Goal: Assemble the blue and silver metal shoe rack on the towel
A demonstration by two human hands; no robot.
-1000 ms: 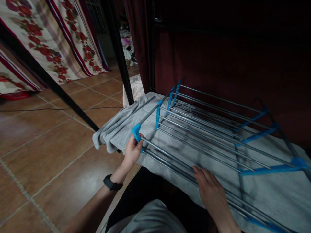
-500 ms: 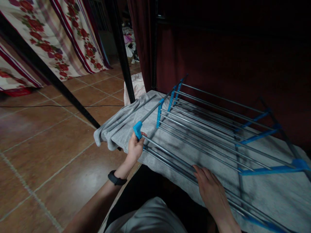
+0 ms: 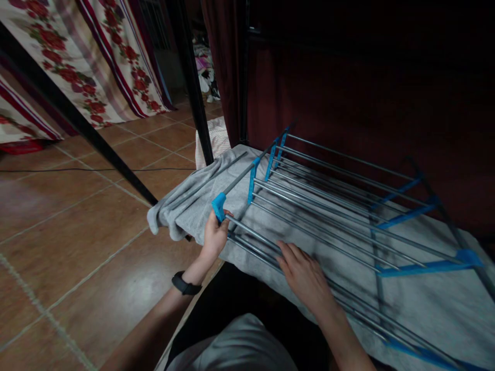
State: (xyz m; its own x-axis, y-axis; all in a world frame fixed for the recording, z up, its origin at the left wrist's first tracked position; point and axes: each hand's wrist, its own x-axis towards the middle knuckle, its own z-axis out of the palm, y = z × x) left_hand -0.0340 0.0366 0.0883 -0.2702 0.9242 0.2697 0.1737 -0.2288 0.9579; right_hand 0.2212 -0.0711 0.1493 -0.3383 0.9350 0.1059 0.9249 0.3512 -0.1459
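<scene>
A clothes drying rack (image 3: pixel 320 208) with thin metal rods and blue plastic joints lies across a grey blanket (image 3: pixel 436 304). My left hand (image 3: pixel 216 232) is closed round its near left corner, just under a blue corner piece (image 3: pixel 218 205), with the thumb by the end of a rod. Further right, my right hand (image 3: pixel 305 273) lies over the front rods, fingers stretched out and touching them. Its palm side is hidden. A black band (image 3: pixel 186 284) circles my left wrist.
Black metal posts (image 3: pixel 195 98) rise at the left of the blanket-covered surface. A dark red panel (image 3: pixel 328 98) stands behind the rack. Brown floor tiles (image 3: pixel 104 226), a thin cable (image 3: pixel 96 169) and a floral curtain (image 3: pixel 81 62) are at left.
My right hand has slid left along the front rods, closer to my left hand. My left hand keeps its hold on the corner. The rack's right end has shifted slightly left in view.
</scene>
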